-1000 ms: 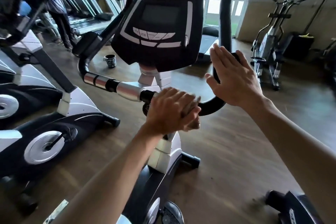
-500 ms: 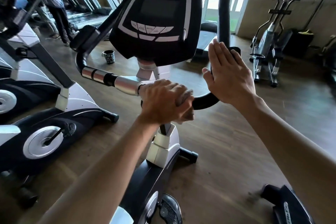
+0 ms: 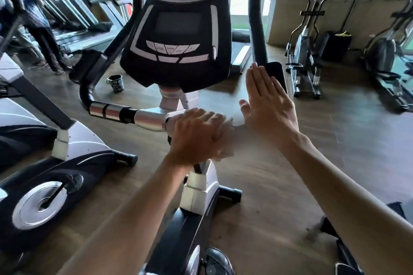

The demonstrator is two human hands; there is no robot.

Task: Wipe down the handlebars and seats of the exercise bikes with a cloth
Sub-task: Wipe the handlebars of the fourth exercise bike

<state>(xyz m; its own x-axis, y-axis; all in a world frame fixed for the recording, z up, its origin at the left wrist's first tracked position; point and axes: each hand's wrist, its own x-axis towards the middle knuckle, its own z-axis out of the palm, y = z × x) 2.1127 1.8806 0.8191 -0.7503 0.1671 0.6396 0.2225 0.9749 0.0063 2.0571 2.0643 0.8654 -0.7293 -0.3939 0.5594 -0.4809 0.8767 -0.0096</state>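
Observation:
The exercise bike's handlebar [image 3: 147, 118] runs across the middle of the view, chrome with black bands, under a black console [image 3: 178, 35]. My left hand [image 3: 196, 138] grips the bar at its centre. A white cloth [image 3: 226, 153] is bunched under its fingers and only its edges show. My right hand [image 3: 268, 107] is held flat with straight fingers against the bar's right bend, just below the black upright grip [image 3: 257, 18]. It hides the bend. The seat is out of view.
A second bike [image 3: 67, 140] stands close on the left. A mug [image 3: 116, 82] sits on the wooden floor behind the handlebar. Elliptical trainers [image 3: 308, 51] line the right wall, and treadmills and a person [image 3: 42, 29] are at the back left. Another machine's base [image 3: 335, 241] lies at the lower right.
My left hand with the cloth has shifted slightly left along the bar. My right hand stays flat and now sits closer to the left one.

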